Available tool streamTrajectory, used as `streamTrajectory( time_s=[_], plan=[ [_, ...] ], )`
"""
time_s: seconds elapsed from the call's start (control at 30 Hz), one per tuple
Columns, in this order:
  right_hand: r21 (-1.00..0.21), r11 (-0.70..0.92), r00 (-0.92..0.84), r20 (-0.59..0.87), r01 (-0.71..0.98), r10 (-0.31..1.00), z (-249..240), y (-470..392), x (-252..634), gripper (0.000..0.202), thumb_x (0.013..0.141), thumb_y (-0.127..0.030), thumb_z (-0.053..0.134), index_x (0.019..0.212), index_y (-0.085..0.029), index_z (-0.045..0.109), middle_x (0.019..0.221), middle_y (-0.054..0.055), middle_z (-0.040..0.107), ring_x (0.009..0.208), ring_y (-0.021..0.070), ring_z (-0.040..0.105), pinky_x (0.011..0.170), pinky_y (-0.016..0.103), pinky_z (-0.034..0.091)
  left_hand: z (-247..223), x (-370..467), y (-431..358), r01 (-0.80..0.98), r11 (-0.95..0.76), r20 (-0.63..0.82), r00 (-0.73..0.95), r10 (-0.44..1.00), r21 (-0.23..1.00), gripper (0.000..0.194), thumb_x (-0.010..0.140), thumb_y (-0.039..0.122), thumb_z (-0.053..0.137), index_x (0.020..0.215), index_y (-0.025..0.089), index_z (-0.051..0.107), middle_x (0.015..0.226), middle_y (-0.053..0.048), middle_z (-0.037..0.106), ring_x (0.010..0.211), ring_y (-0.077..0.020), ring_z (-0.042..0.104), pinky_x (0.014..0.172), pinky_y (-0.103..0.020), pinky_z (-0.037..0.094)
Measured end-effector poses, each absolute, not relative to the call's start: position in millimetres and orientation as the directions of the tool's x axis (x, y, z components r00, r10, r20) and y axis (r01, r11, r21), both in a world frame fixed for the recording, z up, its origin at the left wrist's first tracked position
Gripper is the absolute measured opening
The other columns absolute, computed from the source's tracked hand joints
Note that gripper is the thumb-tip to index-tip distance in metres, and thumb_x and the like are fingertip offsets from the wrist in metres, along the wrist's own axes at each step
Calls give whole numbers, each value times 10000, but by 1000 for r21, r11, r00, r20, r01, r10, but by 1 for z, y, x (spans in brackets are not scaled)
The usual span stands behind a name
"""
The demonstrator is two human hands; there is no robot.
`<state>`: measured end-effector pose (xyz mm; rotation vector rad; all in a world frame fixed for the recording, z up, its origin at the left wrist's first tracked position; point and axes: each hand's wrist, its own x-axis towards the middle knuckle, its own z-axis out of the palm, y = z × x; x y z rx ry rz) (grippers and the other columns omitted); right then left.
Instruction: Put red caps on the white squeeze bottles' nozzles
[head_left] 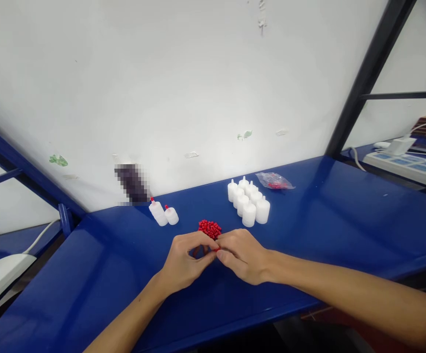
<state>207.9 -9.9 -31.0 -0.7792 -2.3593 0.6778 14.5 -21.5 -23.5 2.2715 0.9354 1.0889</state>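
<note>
My left hand (pixel 187 257) and my right hand (pixel 245 255) meet fingertip to fingertip over the blue table (pixel 132 245). Between their pinched fingers a small red cap (pixel 217 248) shows, mostly covered by the fingertips. Just beyond them lies a pile of small red caps (pixel 210 228). To the right behind the pile, several white squeeze bottles (pixel 248 214) with bare nozzles stand upright in a cluster. At the back left are white bottles (pixel 171 215) with red caps on their tips.
A clear plastic bag (pixel 275 180) with red pieces inside lies at the back right. White wall (pixel 198 98) borders the table's rear edge. Dark metal posts (pixel 360 88) rise at the right. Power strips (pixel 411 166) sit on neighbouring surfaces on both sides. A blurred-out patch hides something at back left.
</note>
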Motion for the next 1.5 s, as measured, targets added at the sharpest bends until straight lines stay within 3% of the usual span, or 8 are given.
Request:
streamTrajectory(
  time_s=[0.37,0.53,0.7,0.8,0.93,1.17,1.4,1.5],
  plan=[
    [-750,614,-600,379,246,704,-33,-11,203,120,797,-167,479,688,-186,434,549,-65,371,468,80,320,491,233,234,-24,19,-23,317,-715,512,526,679,623,104,868,144,630,907,192,714,806,-25,559,662,-109,497,573,-224,429],
    [-782,603,-634,388,158,669,-30,-11,205,156,928,-313,450,843,-189,493,630,-57,417,515,93,351,522,237,267,-22,15,-23,360,-693,488,513,706,625,110,910,247,612,923,192,705,780,-17,535,632,-106,466,572,-231,417],
    [-799,565,-596,354,207,720,-31,-5,209,326,1004,-465,375,1163,-194,463,620,-67,457,533,119,416,536,243,280,-8,-13,-4,496,-522,538,125,833,694,188,895,356,626,900,171,654,637,26,532,592,-106,483,588,-222,416],
    [-767,582,-587,348,270,731,-35,-2,210,262,1007,-409,397,1137,-195,472,611,-71,452,525,118,416,534,247,276,7,-39,11,552,-376,506,-100,857,745,240,855,400,655,906,165,643,513,79,431,471,-76,379,497,-195,339],
    [-720,598,-590,325,352,739,-36,0,209,136,971,-291,454,1074,-208,486,598,-79,455,513,111,410,533,243,279,16,-63,24,668,-219,442,-184,878,711,292,846,447,631,938,172,667,430,91,428,412,-82,360,471,-199,317],
    [-692,586,-560,309,422,769,-31,-1,206,51,889,-178,494,923,-213,510,555,-82,436,487,100,370,522,234,257,7,-67,35,796,-179,448,-127,885,578,396,878,508,551,1037,185,717,487,52,565,475,-133,505,553,-240,382],
    [-702,604,-536,365,378,761,-37,4,205,105,886,-203,504,794,-199,553,575,-56,482,497,94,396,527,231,283,5,-58,28,871,-215,528,-59,847,442,390,927,462,510,1143,188,685,522,57,576,492,-136,532,603,-246,401],
    [-721,585,-498,377,372,781,-36,5,209,119,801,-276,628,765,-196,548,523,-77,423,470,91,374,513,231,282,-3,-47,16,857,-384,487,187,853,343,323,954,399,481,1096,200,693,607,38,607,510,-121,523,590,-233,401]
  ],
)
